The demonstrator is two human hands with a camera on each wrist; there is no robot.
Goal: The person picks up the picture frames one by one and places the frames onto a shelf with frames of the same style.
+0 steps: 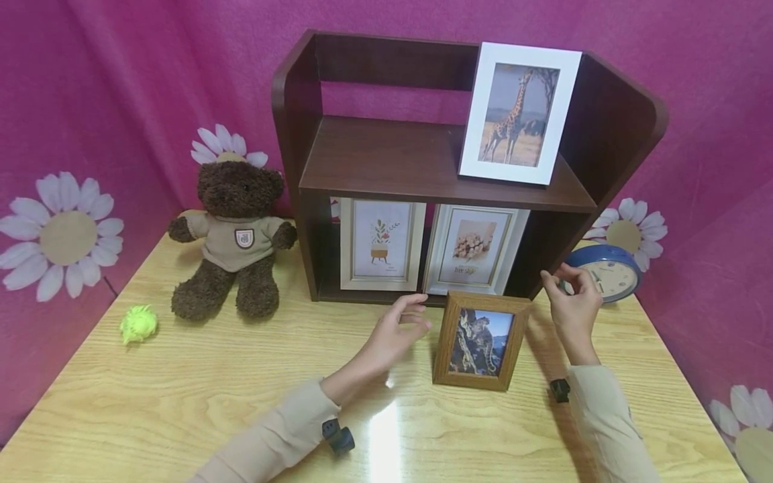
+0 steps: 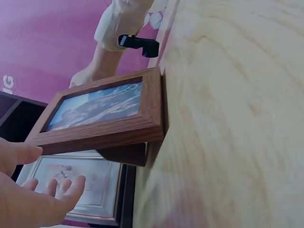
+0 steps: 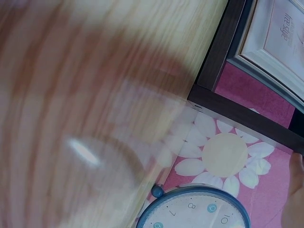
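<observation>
A brown wooden picture frame (image 1: 443, 349) with a leopard photo stands upright on the table, in front of the shelf. My left hand (image 1: 386, 342) hovers just left of it with loose, parted fingers and holds nothing. In the left wrist view a thumb (image 2: 26, 153) is near the frame's edge (image 2: 99, 135); whether they touch I cannot tell. My right hand (image 1: 574, 308) is at the right side of the dark shelf (image 1: 386, 151), in front of the blue alarm clock (image 1: 612, 275), which it partly covers. Its thumb and forefinger are apart, with no object seen between them.
A white frame (image 1: 570, 114) with a giraffe photo stands on the upper shelf. Below are a cream plant-print frame (image 1: 347, 248) and a silvery frame (image 1: 437, 255). Left of the shelf sit a brown teddy bear (image 1: 235, 241) and a small yellow-green fuzzy ball (image 1: 139, 324).
</observation>
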